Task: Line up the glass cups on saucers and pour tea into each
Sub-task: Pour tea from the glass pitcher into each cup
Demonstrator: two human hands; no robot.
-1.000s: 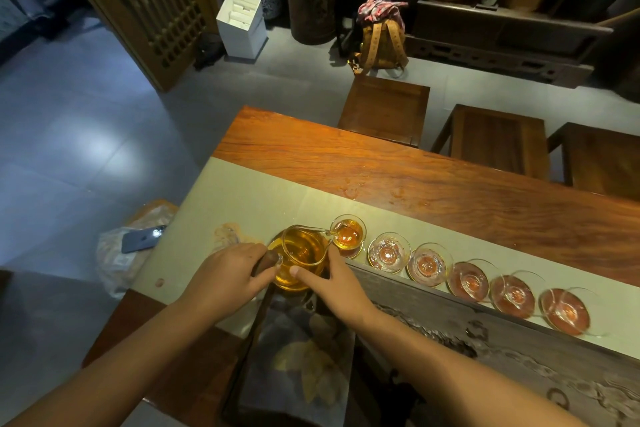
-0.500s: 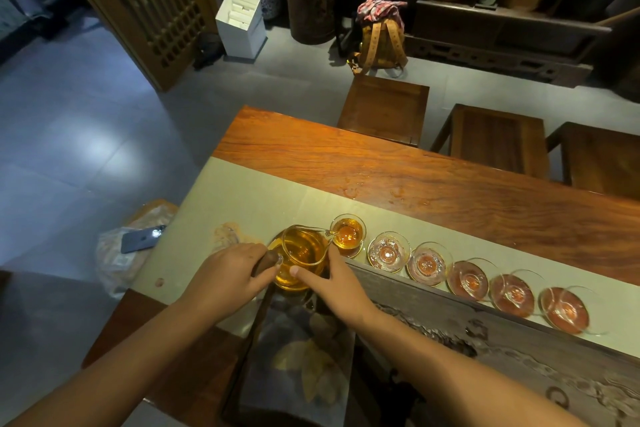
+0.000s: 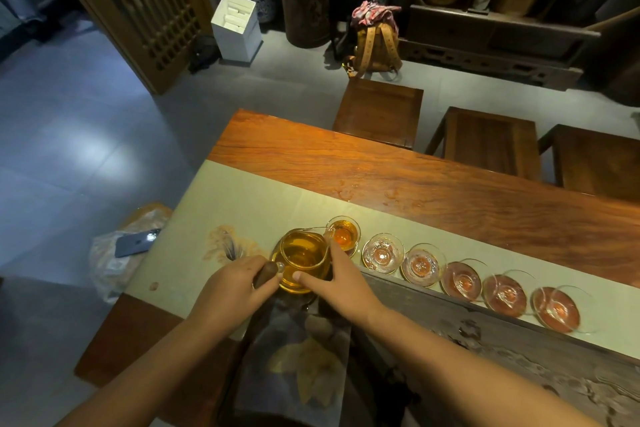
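Observation:
A glass pitcher of amber tea tilts with its spout over the leftmost glass cup, which holds amber tea. My left hand grips the pitcher's dark wooden handle. My right hand presses against the pitcher's right side. To the right runs a row of several glass cups on saucers along the pale table runner; the nearest one looks empty, as does the one after it.
A dark carved tea tray lies in front of the cups. A dark cloth with a leaf pattern lies below my hands. Wooden stools stand beyond the table. A phone rests on a bag on the floor at left.

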